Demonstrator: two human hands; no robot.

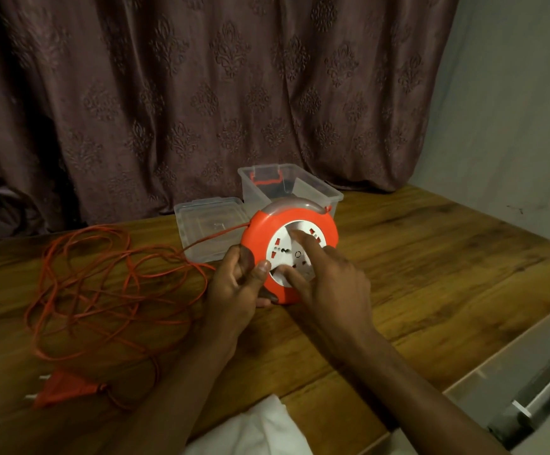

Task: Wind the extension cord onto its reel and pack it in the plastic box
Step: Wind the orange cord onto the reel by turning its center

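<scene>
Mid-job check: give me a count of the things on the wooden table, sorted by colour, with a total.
Orange: 3, namely the round orange-and-white cord reel, the loose orange cord, the orange plug
Clear plastic: 2, namely the open clear plastic box, the flat clear plastic lid
White: 1, the white cloth
Total: 6

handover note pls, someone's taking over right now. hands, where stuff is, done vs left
Left hand: grips the lower left rim of the orange reel, holding it tilted up on the wooden table.
Right hand: index finger and thumb on the reel's white socket face, apparently to turn it.
Cord: mostly loose, piled left of the reel; plug near the front edge.
Plastic box: open, behind the reel; lid flat beside it.
Done: little or no winding visible.
Left: wind the cord, put the reel in the box.
</scene>
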